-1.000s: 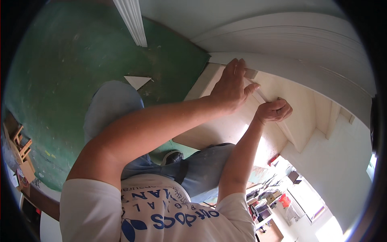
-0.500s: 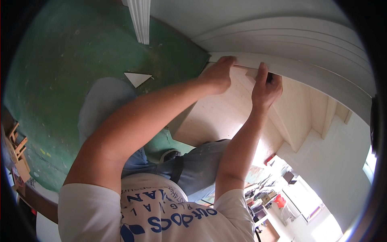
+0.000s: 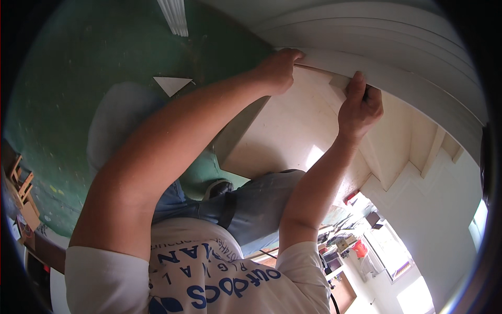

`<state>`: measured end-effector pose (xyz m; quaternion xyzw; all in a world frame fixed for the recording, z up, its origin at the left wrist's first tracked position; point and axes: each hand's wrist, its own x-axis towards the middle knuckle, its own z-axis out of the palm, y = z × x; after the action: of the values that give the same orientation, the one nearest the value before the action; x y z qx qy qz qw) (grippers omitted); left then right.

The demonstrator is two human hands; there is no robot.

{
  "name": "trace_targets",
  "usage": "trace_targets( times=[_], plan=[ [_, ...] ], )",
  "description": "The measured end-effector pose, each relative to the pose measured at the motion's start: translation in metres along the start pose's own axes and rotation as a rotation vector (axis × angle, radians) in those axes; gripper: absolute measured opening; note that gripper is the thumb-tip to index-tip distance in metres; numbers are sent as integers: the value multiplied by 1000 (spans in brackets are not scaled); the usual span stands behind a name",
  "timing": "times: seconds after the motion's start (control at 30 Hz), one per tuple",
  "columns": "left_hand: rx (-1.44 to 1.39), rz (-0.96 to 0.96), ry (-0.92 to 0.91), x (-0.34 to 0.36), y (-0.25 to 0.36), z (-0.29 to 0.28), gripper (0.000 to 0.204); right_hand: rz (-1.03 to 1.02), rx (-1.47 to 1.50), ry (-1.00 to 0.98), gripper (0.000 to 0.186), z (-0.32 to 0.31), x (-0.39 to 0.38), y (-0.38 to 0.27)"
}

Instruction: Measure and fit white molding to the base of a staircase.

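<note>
A long white trim board [image 3: 334,63] runs along the wall above a pale wooden staircase [image 3: 298,123]. Near the board's left end, my left hand [image 3: 278,72] grips its lower edge, the index finger stretched along it. Farther right, my right hand [image 3: 361,109] pinches the same edge, with the thumb pressed on its face and the other fingers curled beneath. The fingertips behind the edge are hidden in both hands. A narrow dark gap shows below the board beside my right fingers.
On the green floor [image 3: 68,104] lie a white triangular offcut [image 3: 172,85] and a white fluted strip [image 3: 175,17]. Stair steps [image 3: 402,138] go off to the right. My bent knee [image 3: 123,123] is at the left; a cluttered workspace with a red bag [image 3: 360,248] lies lower right.
The view has shifted a little. Both hands appear higher in the picture and slightly farther apart, my right hand more to the right. Each still grips the board's edge.
</note>
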<state>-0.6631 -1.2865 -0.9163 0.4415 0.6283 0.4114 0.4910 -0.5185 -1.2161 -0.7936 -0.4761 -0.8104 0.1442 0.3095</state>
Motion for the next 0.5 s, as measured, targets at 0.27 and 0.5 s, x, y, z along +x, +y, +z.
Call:
trace_targets(
  times=[0.27,0.5],
  plan=[
    [50,-16,24,1,0,4,52,29,51,29,34,2,-3,-1],
    [32,-26,30,-2,3,0,49,-54,16,54,33,1,-2,2]
  ],
)
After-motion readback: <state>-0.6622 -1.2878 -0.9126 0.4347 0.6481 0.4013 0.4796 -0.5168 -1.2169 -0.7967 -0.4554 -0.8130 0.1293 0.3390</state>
